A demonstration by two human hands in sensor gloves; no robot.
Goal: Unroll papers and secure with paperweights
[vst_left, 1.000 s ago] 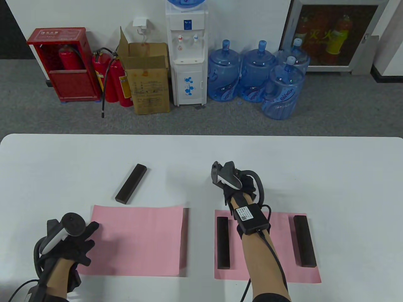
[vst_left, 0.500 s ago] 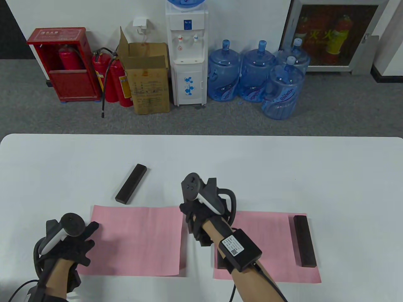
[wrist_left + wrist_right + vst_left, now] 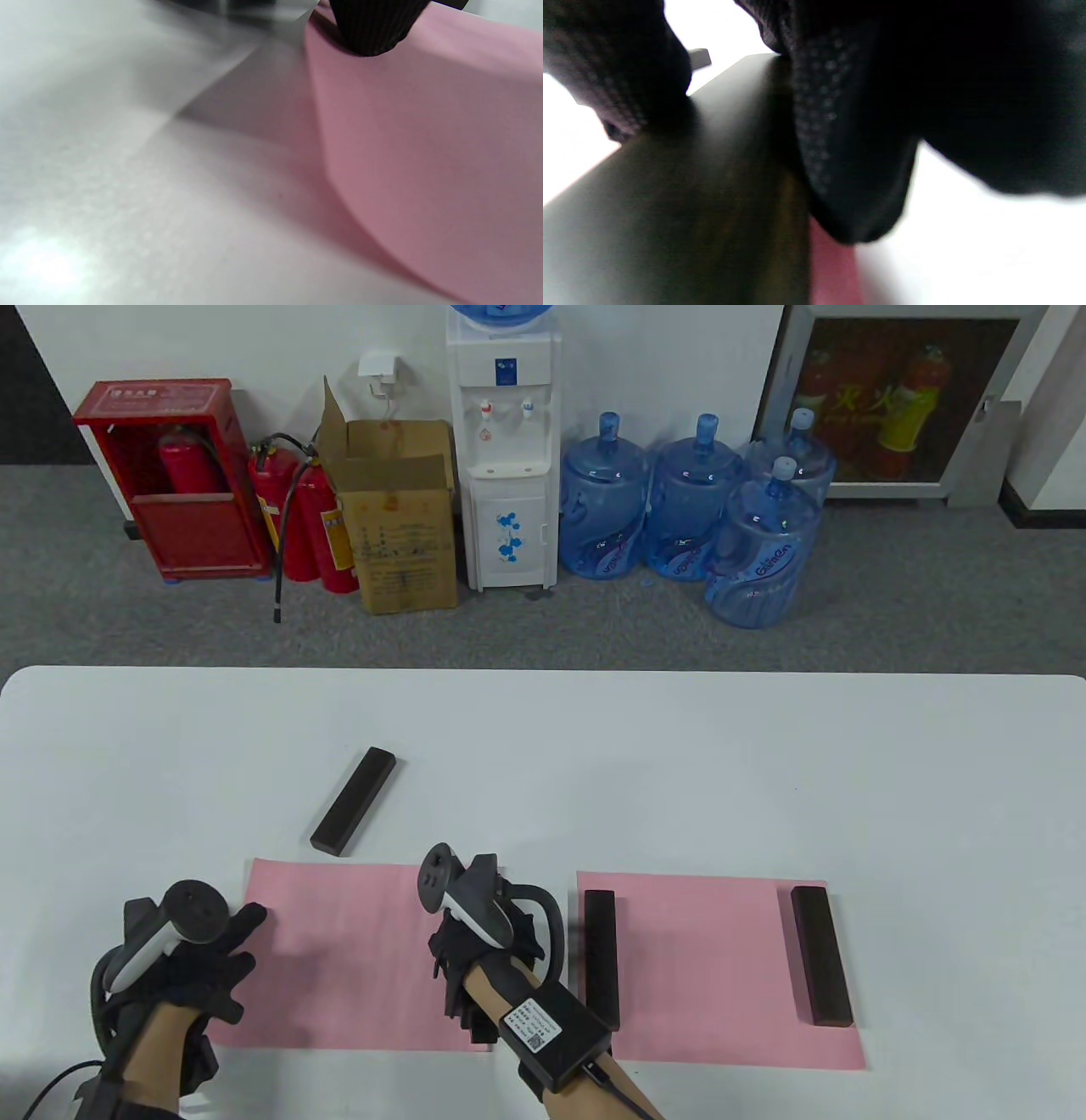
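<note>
Table view: left hand rests flat-fingered on the left pink paper sheet's edge while right hand sets a dark wooden bar paperweight at its right edge. Left wrist view: one fingertip touches paper. Right wrist view: fingers grip the bar; lower it squarely, I judge, before letting go.

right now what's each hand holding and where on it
Right hand grips a dark paperweight across its long sides; left hand only presses the pink paper.

Pink paper sheets: two, at 7 o'clock and 5 o'clock on the desk.
Dark paperweight bars: four, three plain, one under fingers.
Gloved hands: two.
</note>
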